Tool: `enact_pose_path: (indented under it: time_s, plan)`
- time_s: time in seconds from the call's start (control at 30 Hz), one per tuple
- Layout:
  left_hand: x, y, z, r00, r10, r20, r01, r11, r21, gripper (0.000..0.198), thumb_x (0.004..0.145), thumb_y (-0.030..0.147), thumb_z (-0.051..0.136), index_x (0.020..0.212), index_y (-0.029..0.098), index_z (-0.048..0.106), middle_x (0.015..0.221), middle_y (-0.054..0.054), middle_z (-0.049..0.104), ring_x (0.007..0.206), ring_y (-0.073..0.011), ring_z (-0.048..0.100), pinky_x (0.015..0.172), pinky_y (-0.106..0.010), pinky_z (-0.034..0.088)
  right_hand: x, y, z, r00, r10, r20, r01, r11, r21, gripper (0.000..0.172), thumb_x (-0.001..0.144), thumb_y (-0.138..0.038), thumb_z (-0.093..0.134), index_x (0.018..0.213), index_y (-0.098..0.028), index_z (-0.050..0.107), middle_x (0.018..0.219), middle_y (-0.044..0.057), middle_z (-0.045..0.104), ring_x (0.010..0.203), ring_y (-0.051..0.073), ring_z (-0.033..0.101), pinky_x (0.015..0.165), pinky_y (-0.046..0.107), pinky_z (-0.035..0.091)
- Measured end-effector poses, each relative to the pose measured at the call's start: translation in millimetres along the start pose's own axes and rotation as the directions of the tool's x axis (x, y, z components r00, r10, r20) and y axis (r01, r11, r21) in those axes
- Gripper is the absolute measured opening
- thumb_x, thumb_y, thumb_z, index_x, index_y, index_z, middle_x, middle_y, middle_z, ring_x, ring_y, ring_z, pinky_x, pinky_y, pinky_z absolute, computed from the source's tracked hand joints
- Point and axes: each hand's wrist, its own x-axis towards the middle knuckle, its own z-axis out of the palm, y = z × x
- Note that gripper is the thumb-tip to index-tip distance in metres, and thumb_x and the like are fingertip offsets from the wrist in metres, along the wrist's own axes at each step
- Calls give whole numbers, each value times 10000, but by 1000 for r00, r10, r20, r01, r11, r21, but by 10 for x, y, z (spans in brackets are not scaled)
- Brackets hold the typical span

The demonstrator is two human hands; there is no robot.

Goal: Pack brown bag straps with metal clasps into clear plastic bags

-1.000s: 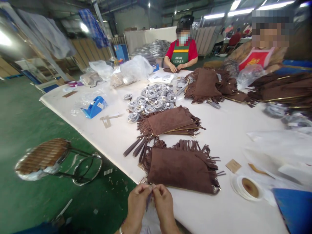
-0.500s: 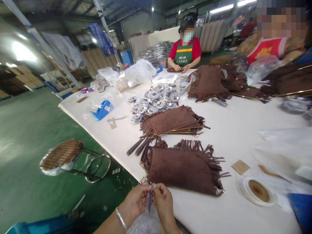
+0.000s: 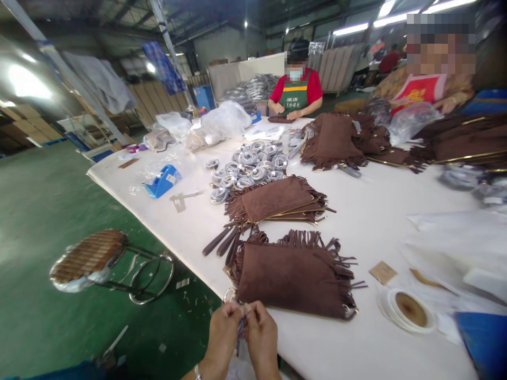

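Note:
A dark brown fringed suede bag lies flat at the table's near edge, with a gold zipper along its front side. Just off its near left corner, by a gold metal clasp, my left hand and my right hand meet fingertip to fingertip. Both are closed in a pinch on a narrow greyish strip that hangs down between them. It looks like a strap end in thin plastic, though fingers cover most of it. Behind lie more brown fringed bags, stacked, with wrist straps trailing left.
Coiled grey straps are heaped mid-table. A blue tape dispenser stands left, a tape roll and a cardboard piece right. A stool is on the green floor. Two co-workers sit across the table, among more brown bags.
My hands have drawn closer together, with the left rolled over and nearer the clasp. The view has shifted slightly. The far co-worker's hands have moved over a brown piece.

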Motion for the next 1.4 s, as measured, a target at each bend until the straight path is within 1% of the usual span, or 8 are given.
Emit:
enact_pose_path:
  time_s: [0.13, 0.33, 0.53, 0.7, 0.87, 1.0, 1.2, 1.4]
  plan:
    - [52, -47, -46, 986, -149, 79, 157, 982, -107, 332, 637, 429, 704, 572, 137, 560, 523, -3, 495, 494, -127, 432, 463, -224, 309, 10, -43, -9, 997, -83, -8, 81, 992, -96, 324, 874, -443, 467, 657, -210, 524, 621, 2, 607, 586, 161, 526, 562, 234, 342]
    - [43, 56, -120, 897, -311, 315, 397, 880, -261, 342, 630, 400, 769, 721, 123, 590, 623, -40, 573, 578, -175, 557, 574, -285, 456, 28, -33, -32, 997, -55, 49, 58, 996, -69, 328, 888, -456, 440, 703, -206, 547, 624, -10, 597, 598, 158, 526, 576, 225, 353]
    - [62, 119, -101, 840, -438, 322, 525, 806, -274, 170, 758, 255, 654, 830, 110, 602, 688, -68, 627, 585, -174, 583, 563, -281, 469, 28, -57, -86, 997, 29, 75, -29, 1000, 7, 346, 861, -486, 470, 710, -192, 572, 604, -23, 565, 599, 148, 503, 568, 215, 366]
    - [66, 165, -102, 792, -499, 351, 600, 742, -300, 139, 746, 211, 631, 822, 97, 613, 659, -66, 628, 582, -172, 584, 548, -267, 457, 38, -35, -70, 996, 66, 59, -69, 997, 47, 339, 826, -490, 520, 702, -181, 580, 587, -29, 542, 575, 136, 472, 537, 212, 355]
    - [95, 106, -158, 740, -520, 427, 656, 699, -285, 131, 753, 224, 613, 778, 96, 625, 654, -62, 623, 574, -168, 579, 544, -268, 459, 28, -38, -86, 992, 90, 85, -102, 984, 146, 329, 795, -485, 564, 682, -176, 566, 531, -50, 467, 508, 110, 404, 483, 206, 318]
    - [188, 3, -265, 683, -476, 554, 676, 699, -234, 204, 724, 274, 689, 840, 111, 648, 713, -87, 658, 643, -204, 619, 604, -294, 491, 18, -80, -90, 987, 119, 112, -143, 959, 245, 333, 746, -489, 605, 646, -179, 535, 490, -61, 436, 463, 97, 374, 443, 202, 297]
    - [300, -95, -370, 538, -320, 780, 719, 657, -226, 234, 714, 291, 758, 774, 89, 657, 706, -100, 667, 631, -192, 626, 611, -283, 510, 41, -18, -64, 971, 178, 157, -221, 918, 330, 284, 701, -440, 624, 648, -185, 510, 453, -74, 435, 373, 66, 322, 369, 185, 221]
    - [238, -216, -306, 527, -288, 800, 790, 514, -336, 155, 774, 176, 706, 836, 40, 665, 677, -89, 676, 582, -153, 635, 648, -257, 543, 32, -1, -65, 949, 245, 196, -304, 877, 373, 283, 662, -428, 647, 659, -186, 501, 430, -91, 424, 306, 34, 261, 316, 160, 166]
